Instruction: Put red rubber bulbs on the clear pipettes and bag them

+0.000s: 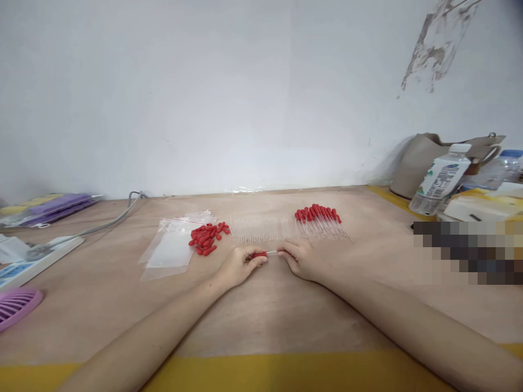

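Observation:
My left hand (241, 265) is closed around a red rubber bulb (259, 254), its open end facing right. Between the fingers of my right hand (300, 260) is a thin clear dropper tube (272, 252), its end meeting the bulb; how far it sits inside I cannot tell. Behind my left hand lies a heap of loose red bulbs (206, 238). A row of bare clear tubes (257, 228) lies just beyond both hands. Past my right hand, several droppers with red bulbs on them (321, 218) lie side by side.
Clear plastic bags (169, 247) lie left of the bulbs. At the left edge are a power strip (44, 261) with a grey cable, a pink slotted object (18, 305) and purple packets (61, 208). On the right stand a plastic bottle (441, 179) and a beige bag (417, 160).

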The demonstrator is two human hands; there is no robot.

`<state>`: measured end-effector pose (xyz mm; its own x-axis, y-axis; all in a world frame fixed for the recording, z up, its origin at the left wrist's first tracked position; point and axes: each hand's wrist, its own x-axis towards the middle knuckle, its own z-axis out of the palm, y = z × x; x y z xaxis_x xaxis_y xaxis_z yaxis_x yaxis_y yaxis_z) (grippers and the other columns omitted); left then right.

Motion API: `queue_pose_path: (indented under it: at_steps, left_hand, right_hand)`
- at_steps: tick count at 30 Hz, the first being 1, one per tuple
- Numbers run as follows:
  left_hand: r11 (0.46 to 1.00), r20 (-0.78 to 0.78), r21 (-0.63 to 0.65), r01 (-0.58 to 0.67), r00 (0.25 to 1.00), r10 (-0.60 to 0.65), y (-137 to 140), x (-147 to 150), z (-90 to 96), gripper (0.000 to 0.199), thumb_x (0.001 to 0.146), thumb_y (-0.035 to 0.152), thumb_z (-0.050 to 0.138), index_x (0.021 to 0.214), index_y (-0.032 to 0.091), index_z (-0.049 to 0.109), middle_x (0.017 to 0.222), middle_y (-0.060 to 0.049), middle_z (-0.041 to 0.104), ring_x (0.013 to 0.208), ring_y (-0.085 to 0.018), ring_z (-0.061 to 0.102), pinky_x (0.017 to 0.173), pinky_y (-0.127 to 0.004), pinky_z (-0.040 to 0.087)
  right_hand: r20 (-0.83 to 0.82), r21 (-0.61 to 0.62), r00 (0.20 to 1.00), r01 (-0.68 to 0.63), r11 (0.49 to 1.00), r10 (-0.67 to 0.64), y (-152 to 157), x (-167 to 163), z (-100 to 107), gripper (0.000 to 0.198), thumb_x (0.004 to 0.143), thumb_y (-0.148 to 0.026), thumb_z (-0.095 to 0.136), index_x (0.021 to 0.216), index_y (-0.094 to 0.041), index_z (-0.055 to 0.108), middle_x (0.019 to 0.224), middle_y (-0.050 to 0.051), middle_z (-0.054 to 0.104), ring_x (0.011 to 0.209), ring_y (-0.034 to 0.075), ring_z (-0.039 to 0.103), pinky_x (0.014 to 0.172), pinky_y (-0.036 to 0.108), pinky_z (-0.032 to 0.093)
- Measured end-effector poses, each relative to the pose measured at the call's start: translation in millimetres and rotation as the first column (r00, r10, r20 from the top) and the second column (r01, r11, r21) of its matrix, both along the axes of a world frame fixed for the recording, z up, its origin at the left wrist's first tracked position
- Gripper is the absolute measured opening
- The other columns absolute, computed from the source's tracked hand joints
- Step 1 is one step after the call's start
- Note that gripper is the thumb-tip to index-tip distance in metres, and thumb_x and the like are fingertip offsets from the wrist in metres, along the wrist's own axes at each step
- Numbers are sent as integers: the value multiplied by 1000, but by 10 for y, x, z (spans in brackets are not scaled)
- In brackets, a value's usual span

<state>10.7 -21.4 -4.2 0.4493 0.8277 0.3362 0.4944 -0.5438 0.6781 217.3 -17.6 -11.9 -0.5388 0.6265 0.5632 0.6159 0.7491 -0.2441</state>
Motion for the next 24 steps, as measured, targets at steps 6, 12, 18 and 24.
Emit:
queue_pose_path:
  at_steps: [6,12,18,24]
  left_hand:
    - [999,-29,28,22,999,-22,-3,0,-15,22,81,32,52,88,17,65,75,-2,67,68,-15,60,62,-25,48]
    - [996,-73,86,18,997,-12,-14,-7,-3,22,81,31,51,91,19,66,82,-3,68,72,-16,61,67,-27,48]
    - [994,-83,106,27,996,-18,1,9,25,20,82,29,50,91,18,65,83,-4,67,73,-16,61,67,-27,49]
    - [958,-57,267,-106,990,126,58,-20,11,36,77,28,57,111,18,52,85,-4,59,71,-14,56,65,-27,49]
  right_hand:
    - [110,41,993,38,998,-42,-33,-21,32,29,89,-28,33,87,-18,60,78,5,61,68,14,53,59,25,34]
    - [156,17,986,60,998,-62,-32,-59,33,30,89,-29,33,81,-17,60,74,5,60,63,13,51,56,24,30]
    - [180,-69,982,69,995,-55,0,-71,37,26,89,-29,33,81,-18,56,76,4,59,65,13,51,57,24,32]
    - [58,-83,997,46,995,-41,19,-20,105,21,89,-23,33,91,-17,53,90,6,54,78,14,52,69,25,39]
